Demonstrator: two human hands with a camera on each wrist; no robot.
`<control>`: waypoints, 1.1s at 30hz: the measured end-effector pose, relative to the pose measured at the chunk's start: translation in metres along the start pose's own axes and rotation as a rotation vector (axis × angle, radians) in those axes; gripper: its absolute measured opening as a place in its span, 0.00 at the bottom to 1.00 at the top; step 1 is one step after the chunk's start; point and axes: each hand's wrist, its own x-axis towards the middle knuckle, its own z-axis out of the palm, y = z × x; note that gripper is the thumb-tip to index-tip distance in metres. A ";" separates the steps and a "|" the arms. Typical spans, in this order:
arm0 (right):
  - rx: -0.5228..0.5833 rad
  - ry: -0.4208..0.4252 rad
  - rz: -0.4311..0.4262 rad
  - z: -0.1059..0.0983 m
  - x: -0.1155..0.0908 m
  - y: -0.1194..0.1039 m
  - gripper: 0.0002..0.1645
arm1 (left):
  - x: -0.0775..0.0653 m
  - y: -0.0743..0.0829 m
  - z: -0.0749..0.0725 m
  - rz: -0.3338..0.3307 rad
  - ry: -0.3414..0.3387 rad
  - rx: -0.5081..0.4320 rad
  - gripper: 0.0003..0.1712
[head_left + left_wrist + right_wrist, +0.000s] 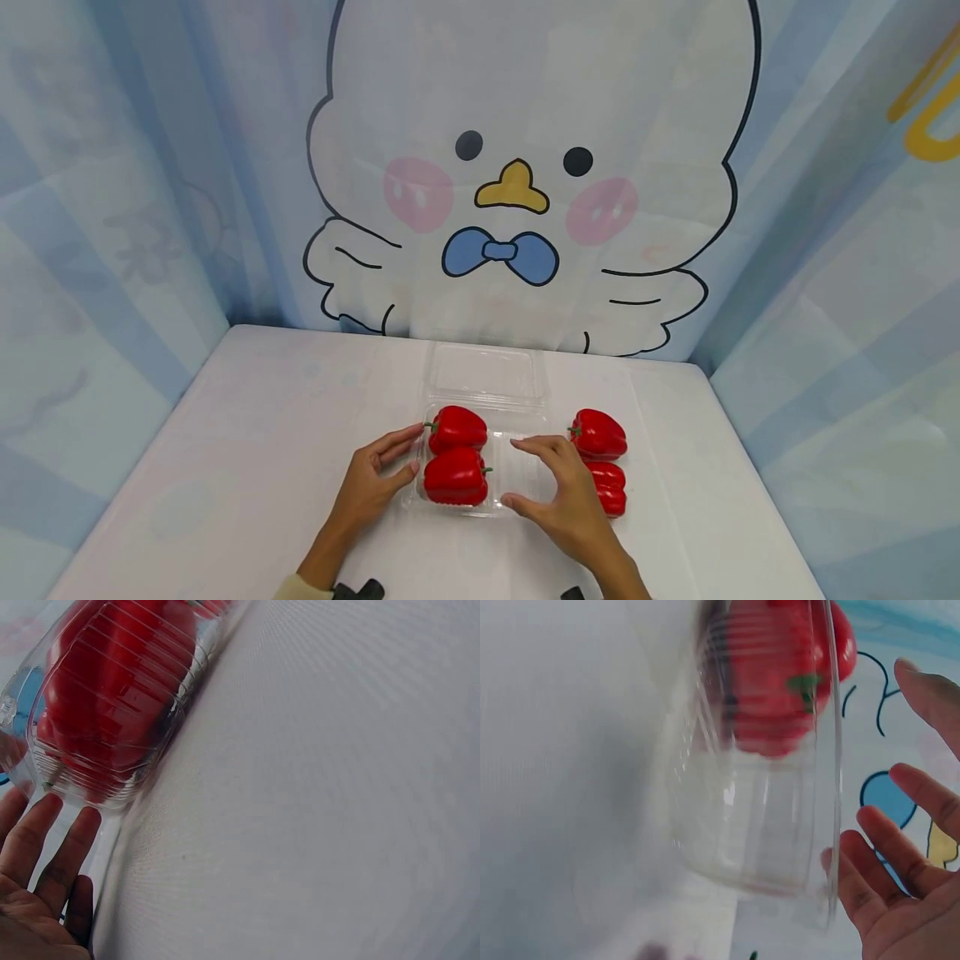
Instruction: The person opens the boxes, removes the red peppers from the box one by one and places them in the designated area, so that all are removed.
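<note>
A clear plastic clamshell box (495, 507) lies on the table with two red bell peppers in its left half, a rear one (459, 429) and a front one (455, 477). My left hand (371, 479) is at the box's left side; in the left wrist view its extended fingertips (88, 819) are right at the ribbed wall. Over the bare right half hovers my right hand (567, 500), thumb and fingers spread apart with nothing between them. Two more red peppers sit right of the box, one behind (600, 435) and one in front (609, 490), partly hidden by that hand.
The box's lid (486, 373) is folded back flat towards the rear of the white table (247, 450). A curtain with a cartoon bird (517, 308) hangs behind the table, and blue-and-white curtains stand along both sides.
</note>
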 end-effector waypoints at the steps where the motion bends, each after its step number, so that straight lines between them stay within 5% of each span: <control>1: 0.011 -0.011 0.002 0.003 0.000 -0.001 0.43 | 0.000 0.000 0.000 0.002 -0.001 -0.001 0.30; 33: 0.142 -0.259 -0.046 0.046 0.024 -0.023 0.41 | 0.000 0.002 -0.002 -0.017 -0.009 -0.003 0.30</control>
